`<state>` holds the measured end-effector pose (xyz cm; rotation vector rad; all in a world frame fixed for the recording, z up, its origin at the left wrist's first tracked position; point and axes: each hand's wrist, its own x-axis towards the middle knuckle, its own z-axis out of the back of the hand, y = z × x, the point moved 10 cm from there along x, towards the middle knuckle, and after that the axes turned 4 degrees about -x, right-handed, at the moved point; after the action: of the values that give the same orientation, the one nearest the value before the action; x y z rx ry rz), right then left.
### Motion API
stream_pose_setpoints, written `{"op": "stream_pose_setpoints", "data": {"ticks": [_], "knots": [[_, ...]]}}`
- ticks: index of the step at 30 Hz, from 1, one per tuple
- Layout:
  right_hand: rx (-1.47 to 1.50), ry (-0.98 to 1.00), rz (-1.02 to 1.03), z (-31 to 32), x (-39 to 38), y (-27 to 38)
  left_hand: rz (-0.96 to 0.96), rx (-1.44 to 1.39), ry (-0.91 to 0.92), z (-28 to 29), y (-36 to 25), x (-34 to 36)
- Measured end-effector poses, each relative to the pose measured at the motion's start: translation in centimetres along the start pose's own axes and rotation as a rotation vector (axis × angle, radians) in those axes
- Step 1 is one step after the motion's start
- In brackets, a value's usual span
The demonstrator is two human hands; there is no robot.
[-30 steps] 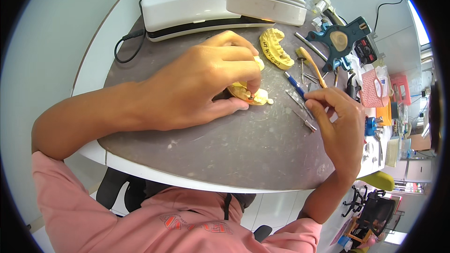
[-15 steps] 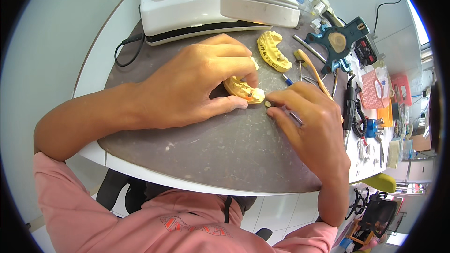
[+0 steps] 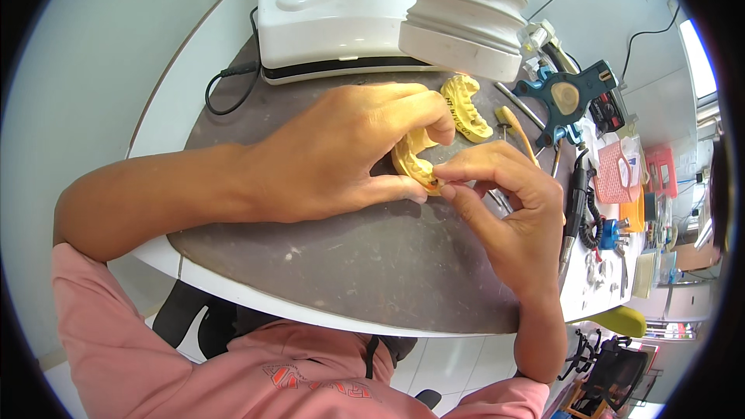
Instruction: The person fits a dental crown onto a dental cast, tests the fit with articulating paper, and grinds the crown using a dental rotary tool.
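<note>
My left hand [image 3: 334,155] is wrapped round a yellow plaster dental model [image 3: 405,157], its thumb along the near side and the other fingers over the far side. At the model's right end, beside an orange-marked tooth spot, the thumb and forefinger of my right hand [image 3: 508,213] are pinched together. Between those fingertips is a small tooth-like piece, mostly hidden; they touch or nearly touch the model. Just beyond lies a second yellow dental model [image 3: 467,115] with handwriting on its side.
A white machine [image 3: 334,23] and a ribbed white hose [image 3: 466,12] stand at the back. To the right are a brush [image 3: 518,128], a blue-green articulator-like holder [image 3: 565,97], a black handpiece [image 3: 574,202] and a pink basket [image 3: 613,171]. The grey mat [image 3: 334,264] reaches the table's curved front edge.
My right hand has brought the small piece from just above the mat to the model's right end. My left hand still holds the model; the whole view has shifted slightly.
</note>
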<state>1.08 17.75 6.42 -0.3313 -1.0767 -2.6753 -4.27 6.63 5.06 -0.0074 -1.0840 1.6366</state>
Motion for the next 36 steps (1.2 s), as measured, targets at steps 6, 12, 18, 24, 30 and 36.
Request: {"op": "stream_pose_setpoints", "data": {"ticks": [6, 12, 18, 24, 30, 36], "knots": [[0.055, -0.026, -0.109, -0.1, -0.3, -1.1, -0.008, -0.026, -0.006, 0.2, -0.2, 0.1], [0.08, -0.063, -0.119, 0.9, -0.5, -0.7, 0.018, -0.126, 0.0, -0.1, 0.1, 0.1], [0.209, -0.018, -0.151, 0.9, -0.7, -1.0, 0.02, -0.138, -0.014, 0.0, -0.2, -0.1], [0.315, 0.023, -0.286, 0.7, -0.9, -1.7, 0.063, -0.146, 0.016, -0.1, -0.2, -0.2], [0.329, -0.022, -0.278, 1.2, -0.8, -1.7, 0.069, -0.179, 0.019, -0.2, -0.1, -0.1], [0.297, -0.003, -0.264, 1.1, -0.8, -1.9, 0.073, -0.217, 0.016, -0.3, 0.1, -0.1]]}}
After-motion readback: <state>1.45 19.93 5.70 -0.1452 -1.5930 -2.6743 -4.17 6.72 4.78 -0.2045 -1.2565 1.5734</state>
